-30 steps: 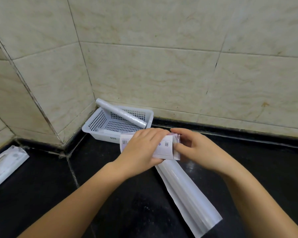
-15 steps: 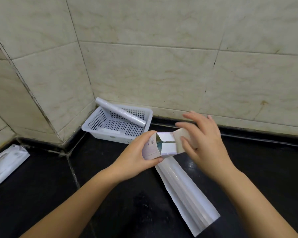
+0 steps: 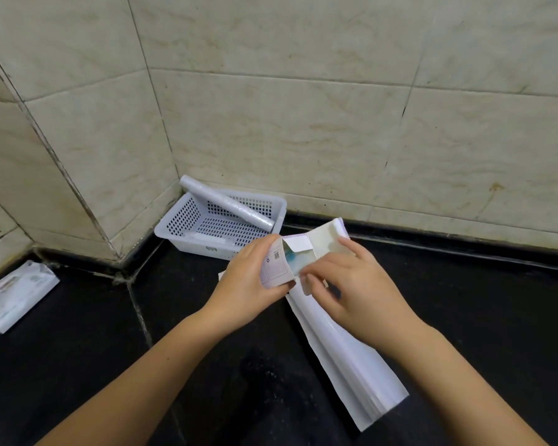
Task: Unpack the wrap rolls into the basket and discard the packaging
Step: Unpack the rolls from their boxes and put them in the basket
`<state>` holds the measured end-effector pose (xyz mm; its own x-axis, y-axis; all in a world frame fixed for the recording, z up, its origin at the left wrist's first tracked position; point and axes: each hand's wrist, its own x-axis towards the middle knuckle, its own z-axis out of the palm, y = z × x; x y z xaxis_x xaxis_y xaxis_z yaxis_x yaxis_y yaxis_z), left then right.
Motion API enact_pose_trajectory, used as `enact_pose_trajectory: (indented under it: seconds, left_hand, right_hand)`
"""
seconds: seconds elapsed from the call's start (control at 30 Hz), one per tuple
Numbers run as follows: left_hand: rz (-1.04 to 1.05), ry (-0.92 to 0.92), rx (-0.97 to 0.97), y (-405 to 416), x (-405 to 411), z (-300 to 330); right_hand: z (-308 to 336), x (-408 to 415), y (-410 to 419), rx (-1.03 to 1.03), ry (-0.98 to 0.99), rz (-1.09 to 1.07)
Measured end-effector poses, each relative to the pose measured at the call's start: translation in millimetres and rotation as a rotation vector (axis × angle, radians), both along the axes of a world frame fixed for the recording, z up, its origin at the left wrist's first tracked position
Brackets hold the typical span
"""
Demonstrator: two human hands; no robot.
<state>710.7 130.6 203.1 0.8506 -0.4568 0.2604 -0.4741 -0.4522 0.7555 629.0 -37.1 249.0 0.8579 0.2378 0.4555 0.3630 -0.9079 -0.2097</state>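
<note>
A white perforated basket (image 3: 174, 225) sits in the wall corner with one wrap roll (image 3: 226, 207) lying slanted across it. In front of it my left hand (image 3: 252, 281) grips a small white carton (image 3: 279, 267) whose end flaps stand open, something bluish showing inside. My right hand (image 3: 351, 284) is at the open end, fingers on a lower flap and thumb side against the raised top flap (image 3: 327, 236). A flattened white packaging sleeve (image 3: 345, 355) lies on the black counter under my right wrist.
A flat white packet (image 3: 13, 297) lies at the far left on the black counter (image 3: 480, 317). Tiled walls close off the back and left, with a black raised ledge (image 3: 432, 243) along the wall's foot.
The carton's end has gone from closed to open. My right hand lifted away, then came back down onto the flaps, and the top flap now stands folded up.
</note>
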Motion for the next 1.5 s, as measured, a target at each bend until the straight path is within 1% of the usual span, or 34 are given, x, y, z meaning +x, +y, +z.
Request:
enact_pose_trajectory:
  seconds: [0.1,0.17,0.27,0.3,0.33,0.4,0.47,0.5,0.57,0.67,0.7,0.77,0.8,0.87,0.93,1.03,1.1,1.23,1.33,1.4,1.5]
  left_hand:
    - [-0.034,-0.053,0.063,-2,-3,-1]
    - [-0.017,-0.046,0.040,-3,-3,1]
    - [-0.020,-0.010,0.009,-2,-2,4]
    - [-0.042,0.008,0.015,-1,-2,4]
    - [-0.069,0.032,0.021,-1,-2,5]
    - [-0.111,0.076,0.014,0,-3,5]
    - [-0.128,0.093,-0.021,2,-3,5]
    - [-0.133,0.098,-0.035,2,-2,6]
    - [-0.149,0.096,-0.023,3,-1,7]
    - [-0.180,0.089,0.040,3,2,8]
    - [-0.191,0.091,0.056,2,3,9]
    - [-0.216,0.103,0.078,1,5,11]
    - [-0.233,0.119,0.085,0,6,12]
    - [-0.259,0.162,0.095,-2,8,15]
    - [-0.260,0.146,0.134,-3,12,17]
    - [-0.239,0.090,0.245,4,22,16]
    - [-0.207,0.081,0.311,8,25,13]
    - [-0.157,0.029,0.414,8,28,6]
    - [-0.136,0.004,0.457,1,33,4]
    - [-0.124,0.004,0.479,-2,36,4]
    - [-0.118,-0.008,0.566,-6,40,2]
  right_hand:
    - [8,11,2,-0.108,0.121,-0.045]
    - [8,14,3,-0.115,0.117,-0.050]
    - [8,11,1,0.018,-0.021,-0.046]
    - [9,13,-1,0.062,-0.021,-0.048]
    - [10,16,-1,0.110,0.013,-0.042]
    - [13,23,-5,0.183,0.156,0.003]
    - [15,27,-10,0.214,0.278,0.062]
    - [16,28,-13,0.203,0.303,0.083]
    - [17,30,-18,0.102,0.323,0.117]
    - [17,36,-22,-0.123,0.350,0.132]
    - [17,39,-22,-0.203,0.337,0.134]
    - [13,45,-20,-0.358,0.249,0.169]
    - [10,47,-19,-0.386,0.209,0.180]
    - [6,48,-19,-0.325,0.183,0.171]
    - [6,49,-27,-0.184,0.204,0.134]
    - [10,53,-49,0.040,0.279,0.061]
    - [11,54,-60,0.109,0.349,0.057]
    - [1,51,-59,0.131,0.585,0.142]
    - [-4,51,-55,0.181,0.706,0.165]
    - [-6,53,-53,0.153,0.742,0.165]
    - [-7,58,-50,0.019,0.754,0.159]
